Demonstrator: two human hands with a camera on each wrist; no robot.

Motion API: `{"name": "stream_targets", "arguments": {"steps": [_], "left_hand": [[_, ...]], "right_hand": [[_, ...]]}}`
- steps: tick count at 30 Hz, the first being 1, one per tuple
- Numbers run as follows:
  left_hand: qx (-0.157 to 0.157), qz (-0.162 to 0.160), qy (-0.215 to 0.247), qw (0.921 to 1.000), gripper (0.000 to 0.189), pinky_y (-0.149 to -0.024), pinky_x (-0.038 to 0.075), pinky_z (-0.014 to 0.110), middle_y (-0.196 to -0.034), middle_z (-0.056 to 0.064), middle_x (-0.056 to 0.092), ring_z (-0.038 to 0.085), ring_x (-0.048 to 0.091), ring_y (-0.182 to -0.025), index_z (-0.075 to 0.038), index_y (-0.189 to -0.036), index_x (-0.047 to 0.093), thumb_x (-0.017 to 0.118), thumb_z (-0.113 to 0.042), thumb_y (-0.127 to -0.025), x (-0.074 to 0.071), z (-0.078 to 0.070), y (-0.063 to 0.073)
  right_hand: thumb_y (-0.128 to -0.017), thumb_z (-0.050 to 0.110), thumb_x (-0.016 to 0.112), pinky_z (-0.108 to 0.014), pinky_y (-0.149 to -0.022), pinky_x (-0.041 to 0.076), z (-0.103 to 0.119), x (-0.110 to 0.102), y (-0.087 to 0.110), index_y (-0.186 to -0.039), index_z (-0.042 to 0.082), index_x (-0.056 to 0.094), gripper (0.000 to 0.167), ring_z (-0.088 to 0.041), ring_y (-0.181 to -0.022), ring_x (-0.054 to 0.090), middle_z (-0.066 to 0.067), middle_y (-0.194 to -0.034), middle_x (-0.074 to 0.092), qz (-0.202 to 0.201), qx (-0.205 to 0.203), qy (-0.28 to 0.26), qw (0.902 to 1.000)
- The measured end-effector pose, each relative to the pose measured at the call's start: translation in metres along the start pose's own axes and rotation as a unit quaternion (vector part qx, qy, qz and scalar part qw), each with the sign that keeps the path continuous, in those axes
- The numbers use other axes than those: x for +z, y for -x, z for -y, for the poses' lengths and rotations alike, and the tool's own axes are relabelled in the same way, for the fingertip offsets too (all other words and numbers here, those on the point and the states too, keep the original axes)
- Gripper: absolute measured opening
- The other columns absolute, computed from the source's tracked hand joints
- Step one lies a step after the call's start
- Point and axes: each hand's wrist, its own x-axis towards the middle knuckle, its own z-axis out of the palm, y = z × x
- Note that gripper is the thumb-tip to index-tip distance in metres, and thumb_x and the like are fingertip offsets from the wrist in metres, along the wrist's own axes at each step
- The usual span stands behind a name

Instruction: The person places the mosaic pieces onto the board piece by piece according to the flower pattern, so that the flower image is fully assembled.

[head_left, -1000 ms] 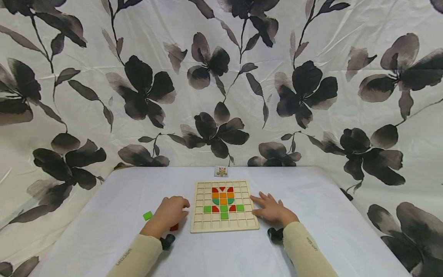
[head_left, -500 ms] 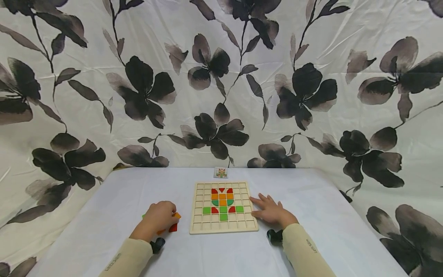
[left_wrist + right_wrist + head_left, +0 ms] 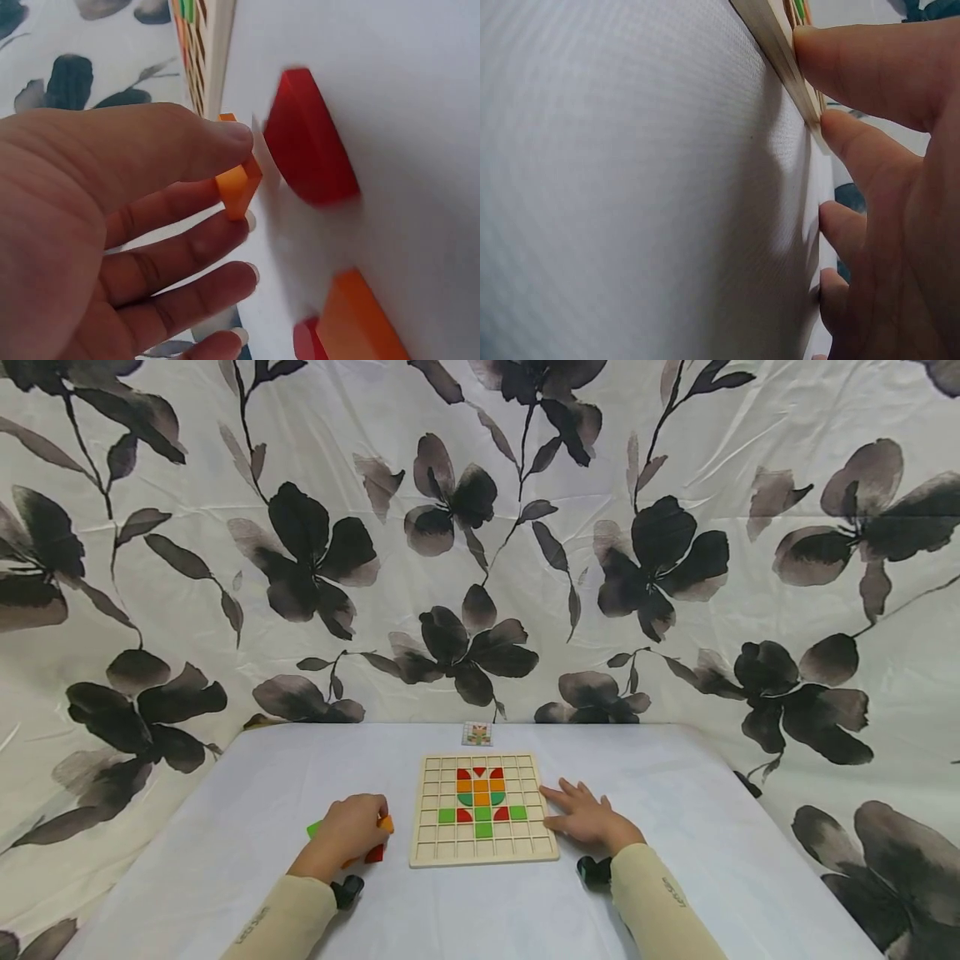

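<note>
My left hand (image 3: 347,828) is left of the wooden grid board (image 3: 450,852), over some loose tiles. Its thumb and fingertips pinch a small orange tile (image 3: 235,184), held on edge just above the table. Below it lies a red tile (image 3: 311,142) with one curved side; another orange tile (image 3: 358,322) is partly out of the left wrist view. My right hand (image 3: 588,817) lies with spread fingers at the board's right edge, thumb and a fingertip touching the rim. Red, orange and green tiles form a flower pattern (image 3: 482,787) on the board.
A small pattern card (image 3: 477,733) lies behind the board at the table's far edge. A bright green tile (image 3: 313,829) shows beside the left hand. The white-covered table (image 3: 480,910) ends at a floral curtain (image 3: 457,485).
My left hand has moved left from near the board to the loose tiles and now pinches an orange one. The right hand has stayed at the board's edge.
</note>
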Motion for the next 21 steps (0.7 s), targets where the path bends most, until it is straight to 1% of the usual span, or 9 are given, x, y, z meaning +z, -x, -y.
{"name": "stream_targets", "arguments": {"steps": [5, 8, 12, 15, 21], "left_hand": [[0.02, -0.02, 0.004, 0.9996, 0.02, -0.077, 0.047, 0.04, -0.084, 0.001, 0.063, 0.016, 0.052, -0.073, -0.009, -0.096, 0.068, 0.075, -0.019, -0.081, -0.001, -0.013, 0.002], [0.028, -0.027, 0.001, 0.9993, 0.02, -0.078, 0.046, 0.041, -0.084, 0.001, 0.063, 0.016, 0.053, -0.074, -0.01, -0.097, 0.069, 0.075, -0.02, -0.081, 0.0, -0.021, 0.0], [0.03, -0.028, 0.009, 0.9991, 0.02, -0.08, 0.046, 0.041, -0.084, -0.001, 0.063, 0.016, 0.052, -0.076, -0.011, -0.099, 0.071, 0.074, -0.019, -0.081, 0.003, -0.03, -0.004], [0.038, -0.025, 0.025, 0.9987, 0.019, -0.08, 0.045, 0.04, -0.084, -0.001, 0.062, 0.016, 0.052, -0.076, -0.01, -0.098, 0.071, 0.074, -0.019, -0.081, 0.005, -0.037, -0.006], [0.067, -0.02, 0.042, 0.9967, 0.018, -0.082, 0.044, 0.041, -0.087, -0.001, 0.063, 0.016, 0.052, -0.079, -0.01, -0.097, 0.072, 0.073, -0.019, -0.081, 0.011, -0.05, -0.009]], "right_hand": [[-0.092, 0.047, 0.055, -0.07, -0.112, 0.005, 0.0, -0.001, 0.002, -0.148, 0.031, 0.039, 0.061, -0.041, -0.149, 0.011, -0.008, -0.161, 0.022, 0.0, -0.001, -0.005, 1.0], [-0.092, 0.047, 0.055, -0.071, -0.111, 0.004, 0.001, -0.002, 0.002, -0.148, 0.03, 0.039, 0.061, -0.042, -0.149, 0.011, -0.008, -0.161, 0.022, 0.0, -0.001, -0.008, 1.0], [-0.092, 0.046, 0.056, -0.071, -0.111, 0.004, 0.001, -0.002, 0.003, -0.148, 0.03, 0.039, 0.061, -0.042, -0.148, 0.011, -0.009, -0.161, 0.023, -0.001, 0.0, -0.009, 1.0], [-0.092, 0.046, 0.055, -0.071, -0.111, 0.004, 0.001, -0.001, 0.003, -0.148, 0.03, 0.039, 0.061, -0.042, -0.148, 0.011, -0.009, -0.161, 0.023, -0.002, -0.001, -0.008, 1.0], [-0.091, 0.047, 0.056, -0.071, -0.111, 0.004, 0.001, -0.001, 0.002, -0.148, 0.031, 0.039, 0.061, -0.042, -0.148, 0.011, -0.009, -0.161, 0.023, -0.002, -0.002, -0.006, 1.0]]}}
